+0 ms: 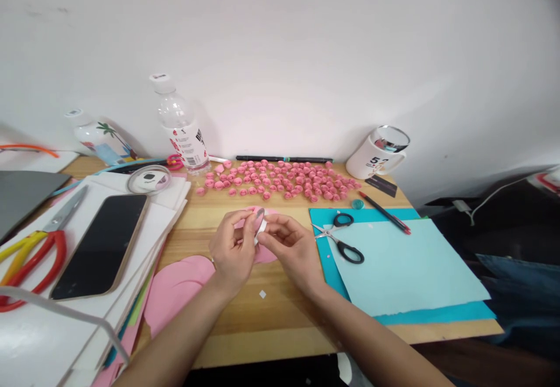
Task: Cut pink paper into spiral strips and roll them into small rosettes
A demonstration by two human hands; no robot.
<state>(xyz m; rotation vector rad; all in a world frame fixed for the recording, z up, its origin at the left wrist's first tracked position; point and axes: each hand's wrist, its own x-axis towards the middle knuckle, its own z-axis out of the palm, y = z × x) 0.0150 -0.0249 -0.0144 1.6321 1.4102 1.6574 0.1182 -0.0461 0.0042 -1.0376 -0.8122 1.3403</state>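
My left hand (236, 247) and my right hand (294, 248) meet above the middle of the wooden table. Between their closed fingertips is a small white piece (261, 229), with a greyish-pink edge showing at its top; its exact kind I cannot make out. Beneath the hands lies a pink paper disc (265, 255), partly covered by them. More pink paper circles (179, 288) overlap to the left, next to my left forearm. A tiny white square (262, 294) lies on the wood below the hands. Many rolled pink paper roses (289, 180) spread behind them.
Black-handled scissors (339, 236) lie on blue sheets (411, 270) at right, near a pen (387, 215). A mug (376, 152) stands behind. A bottle (184, 127) stands at back left. A phone (102, 244) and red-yellow scissors (48, 241) rest on papers.
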